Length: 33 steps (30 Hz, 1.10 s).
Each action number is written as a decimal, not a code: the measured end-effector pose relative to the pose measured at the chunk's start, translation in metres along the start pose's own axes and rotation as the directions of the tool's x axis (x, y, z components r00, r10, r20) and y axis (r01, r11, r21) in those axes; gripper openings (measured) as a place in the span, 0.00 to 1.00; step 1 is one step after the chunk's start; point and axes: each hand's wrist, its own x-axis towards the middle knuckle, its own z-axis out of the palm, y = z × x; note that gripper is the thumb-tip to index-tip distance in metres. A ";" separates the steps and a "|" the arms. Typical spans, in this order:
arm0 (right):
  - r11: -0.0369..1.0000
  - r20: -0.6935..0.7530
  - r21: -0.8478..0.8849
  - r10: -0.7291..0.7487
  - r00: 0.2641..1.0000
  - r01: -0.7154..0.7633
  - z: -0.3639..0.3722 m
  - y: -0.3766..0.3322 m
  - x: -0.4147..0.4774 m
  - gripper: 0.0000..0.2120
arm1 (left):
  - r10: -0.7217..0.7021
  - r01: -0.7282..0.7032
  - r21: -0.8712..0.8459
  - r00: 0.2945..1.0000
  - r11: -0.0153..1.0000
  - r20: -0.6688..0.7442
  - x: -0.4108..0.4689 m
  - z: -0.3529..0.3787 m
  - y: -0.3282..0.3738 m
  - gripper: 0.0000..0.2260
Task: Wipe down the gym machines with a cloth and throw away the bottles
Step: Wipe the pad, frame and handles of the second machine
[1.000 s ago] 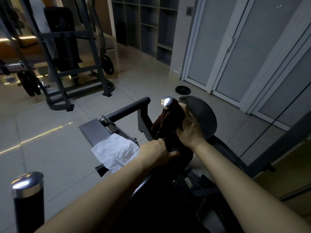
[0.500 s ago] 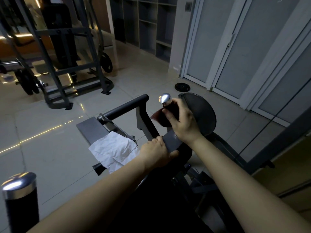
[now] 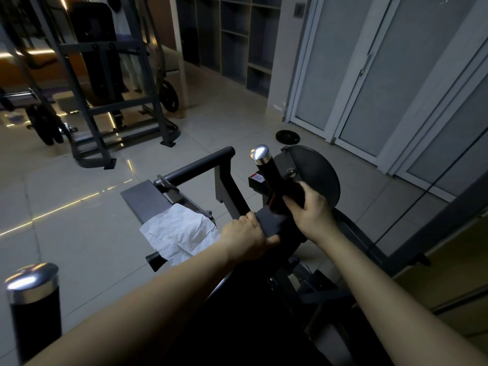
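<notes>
Two hands are on the one machine (image 3: 229, 190) in front of the person, and as far as I can judge the wiping is partway through at most. The right hand (image 3: 307, 210) has its fingers curled round the lower part of the upright handle (image 3: 269, 173), a black grip with a chrome cap. A dark cloth (image 3: 273, 201) is trapped between palm and grip, with only a reddish sliver showing beside the fingers. The upper grip and the cap stand bare above the hand. The left hand (image 3: 245, 239) is clenched on the grey frame block (image 3: 269, 223) at the handle's foot, which looks to me like bracing, not cleaning.

A crumpled white sheet (image 3: 179, 231), paper or cloth I cannot tell, hangs over the near corner of the grey footplate (image 3: 144, 196), just beside the left wrist. A second chrome-capped handle (image 3: 33, 299) stands at the lower left, well apart from both hands. I would guess that it, the black crossbar (image 3: 198, 167) and the round cam plate (image 3: 317, 175) are left to wipe, though nothing shows whether they have been done. The rack machine (image 3: 105, 88) across the floor probably waits too. No bottle is in sight anywhere, so that half of the job shows no progress here. A loose weight plate (image 3: 287, 137) lies on the tiled floor (image 3: 79, 233) near the foot of the doors (image 3: 369, 75).
</notes>
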 end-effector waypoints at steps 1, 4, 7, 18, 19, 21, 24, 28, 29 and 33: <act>0.999 -0.072 0.029 -0.036 0.997 0.038 -0.002 -0.014 0.001 0.14 | -0.004 0.004 -0.001 1.000 1.000 0.003 0.000 0.000 0.001 0.39; 0.983 -0.184 0.102 -0.135 0.974 0.155 0.006 -0.056 0.012 0.23 | -0.034 0.034 -0.028 0.999 0.999 -0.002 0.000 0.003 0.001 0.40; 0.966 -0.198 0.189 -0.141 0.970 0.179 0.034 -0.065 0.025 0.31 | -0.028 0.026 -0.033 0.999 0.999 -0.036 0.002 0.009 -0.001 0.40; 0.969 -0.006 -0.245 0.032 0.999 -0.033 0.026 0.015 -0.004 0.18 | -0.039 0.041 -0.070 0.999 0.997 0.030 -0.001 -0.007 -0.003 0.42; 0.954 0.021 -0.285 0.097 0.995 -0.087 0.020 0.018 -0.010 0.14 | -0.044 0.049 -0.088 0.997 0.995 0.055 -0.004 -0.014 -0.004 0.41; 0.963 -0.022 -0.198 0.182 0.983 -0.183 0.006 0.012 -0.017 0.08 | -0.055 0.058 -0.159 0.998 0.986 0.024 -0.009 -0.030 -0.003 0.38; 0.959 -0.119 0.140 0.264 0.957 -0.247 -0.012 -0.025 -0.022 0.04 | -0.033 -0.056 -0.482 0.984 0.874 -0.173 -0.020 -0.054 0.010 0.27; 0.629 0.306 0.701 0.162 0.938 -0.337 -0.032 -0.084 -0.024 0.15 | -0.093 -0.120 -0.975 0.986 0.189 -0.139 -0.034 -0.071 0.033 0.06; 0.603 0.374 0.714 0.102 0.922 -0.356 -0.037 -0.091 -0.024 0.17 | -0.155 -0.126 -0.984 0.977 0.125 -0.145 -0.034 -0.072 0.032 0.05; 0.797 0.238 0.521 0.207 0.949 -0.305 -0.046 -0.087 -0.016 0.16 | -0.437 -0.180 -0.982 0.889 -0.062 -0.136 -0.028 -0.064 0.009 0.10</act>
